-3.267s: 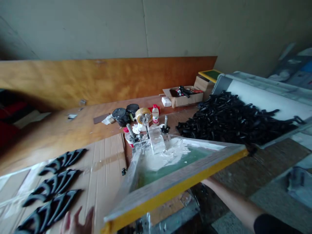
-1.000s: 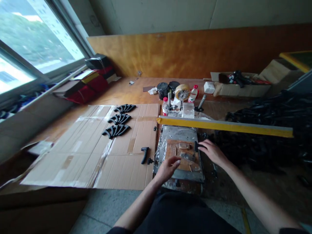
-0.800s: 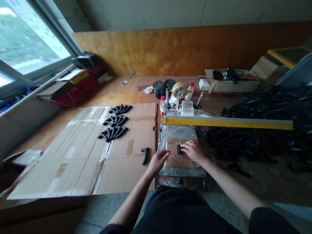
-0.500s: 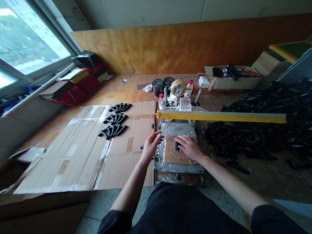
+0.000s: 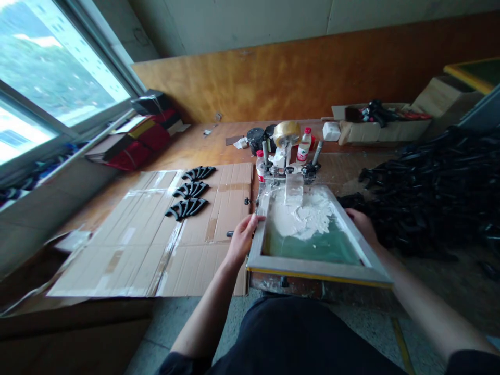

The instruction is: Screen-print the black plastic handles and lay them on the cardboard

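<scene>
Head view shows me both hands on the printing screen (image 5: 312, 245), which sits just below the middle of the frame with its green mesh facing up and a smear of white ink (image 5: 302, 216) across its upper half. My left hand (image 5: 242, 239) grips the frame's left rail, fingers curled over the edge. My right hand (image 5: 361, 224) rests on the right rail; I cannot tell how tightly it closes. At the screen's top edge I see the hinge clamps (image 5: 289, 169), with a roll of tape (image 5: 286, 133) and a small bottle (image 5: 303, 146) just above them. Left of centre lies flattened cardboard (image 5: 156, 234) carrying three rows of black curved parts (image 5: 189, 195). At the right edge a large heap of black parts (image 5: 433, 187) fills the bench
</scene>
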Tool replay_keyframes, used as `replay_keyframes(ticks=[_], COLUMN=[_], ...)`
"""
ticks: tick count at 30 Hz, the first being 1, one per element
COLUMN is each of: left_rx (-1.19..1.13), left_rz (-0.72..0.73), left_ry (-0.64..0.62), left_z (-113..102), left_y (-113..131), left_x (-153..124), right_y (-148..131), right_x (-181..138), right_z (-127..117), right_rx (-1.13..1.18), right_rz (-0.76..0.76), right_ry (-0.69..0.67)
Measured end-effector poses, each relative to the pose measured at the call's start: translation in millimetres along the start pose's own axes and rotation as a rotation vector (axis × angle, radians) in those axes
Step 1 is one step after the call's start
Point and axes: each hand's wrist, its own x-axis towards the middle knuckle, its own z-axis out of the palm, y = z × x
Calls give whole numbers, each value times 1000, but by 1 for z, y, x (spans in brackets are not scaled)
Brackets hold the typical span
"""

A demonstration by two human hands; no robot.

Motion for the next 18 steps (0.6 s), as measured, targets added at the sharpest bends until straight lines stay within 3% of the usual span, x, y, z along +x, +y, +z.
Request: replay_keyframes(ticks=[2,5,7,10,13,18], left_rx=[33,79,114,172,229,255], left_rz=[-111,-175,-181,-180,-179,-162], left_ry=[-28,-3,6,-1,15,26], left_z=[0,6,9,11,10,11], left_y=[-34,-79,-99,-115,-120,-120], left_x=[-8,-8,-4,2,5,4], right_y=[-2,-43,-77,-110,-109,-84], right_x=[20,43,52,57,53,31], right_z=[-10,3,21,44,48,34], right_rx=[5,-43,-135,-237,-255,-292], right_rz=[-9,-240,-374,-371,-360,-351], right_ry=[93,149,82,-143,-303,-120])
